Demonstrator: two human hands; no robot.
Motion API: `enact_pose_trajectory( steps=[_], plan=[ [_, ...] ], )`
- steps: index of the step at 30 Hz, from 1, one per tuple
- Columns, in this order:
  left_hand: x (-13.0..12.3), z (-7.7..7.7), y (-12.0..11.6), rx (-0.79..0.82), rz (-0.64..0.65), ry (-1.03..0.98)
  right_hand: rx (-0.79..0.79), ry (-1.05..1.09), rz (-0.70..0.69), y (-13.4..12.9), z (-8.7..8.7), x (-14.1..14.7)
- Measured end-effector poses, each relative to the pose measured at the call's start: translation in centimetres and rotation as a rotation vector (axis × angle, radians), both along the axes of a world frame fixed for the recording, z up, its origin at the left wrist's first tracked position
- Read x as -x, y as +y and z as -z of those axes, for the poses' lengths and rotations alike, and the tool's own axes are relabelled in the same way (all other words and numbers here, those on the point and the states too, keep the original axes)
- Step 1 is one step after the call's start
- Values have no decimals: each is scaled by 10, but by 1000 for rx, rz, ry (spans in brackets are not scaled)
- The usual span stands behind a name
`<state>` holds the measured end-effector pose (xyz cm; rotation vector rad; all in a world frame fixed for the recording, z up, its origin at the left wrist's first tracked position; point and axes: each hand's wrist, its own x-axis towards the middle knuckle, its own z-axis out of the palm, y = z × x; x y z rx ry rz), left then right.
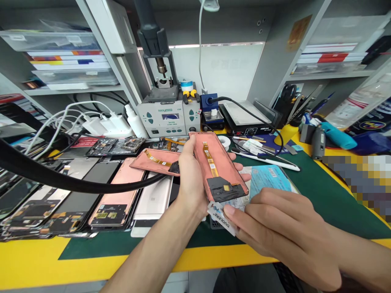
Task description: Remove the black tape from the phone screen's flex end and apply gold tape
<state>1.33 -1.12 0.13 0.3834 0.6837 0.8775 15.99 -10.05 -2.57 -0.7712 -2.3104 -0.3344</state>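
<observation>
My left hand [192,175] grips a phone screen [224,162] by its sides, its pinkish-orange back facing me. A gold flex cable runs down that back to a black patch at the lower end. Pinched in my right hand [284,224] is a thin pry card [222,217] printed "DUOLEKE". The card's tip is close to the screen's lower left corner; whether they touch I cannot tell. Behind my left wrist lies a second pinkish-orange phone screen [155,160], partly covered by that hand.
Stacked phone screens [117,191] fill the left side, beside a pinkish-white phone back [152,197]. A black hose [91,185] arcs across the left. At the back stand a hot-air station [168,118] and a heating plate [247,118]. A white pen-like tool [269,160] lies at right.
</observation>
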Motion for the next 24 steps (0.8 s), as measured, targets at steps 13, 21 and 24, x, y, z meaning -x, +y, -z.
enact_pose_trajectory(
  steps=[13, 21, 24],
  plan=[
    [-1, -1, 0, -62, -5, 50, -54, 46, 36, 4, 5, 4],
    [0, 0, 1, -62, -7, 33, -57, 30, 43, 4, 4, 3],
    [0, 0, 0, -62, -19, 36, -56, 17, 46, 5, 4, 3]
  ],
)
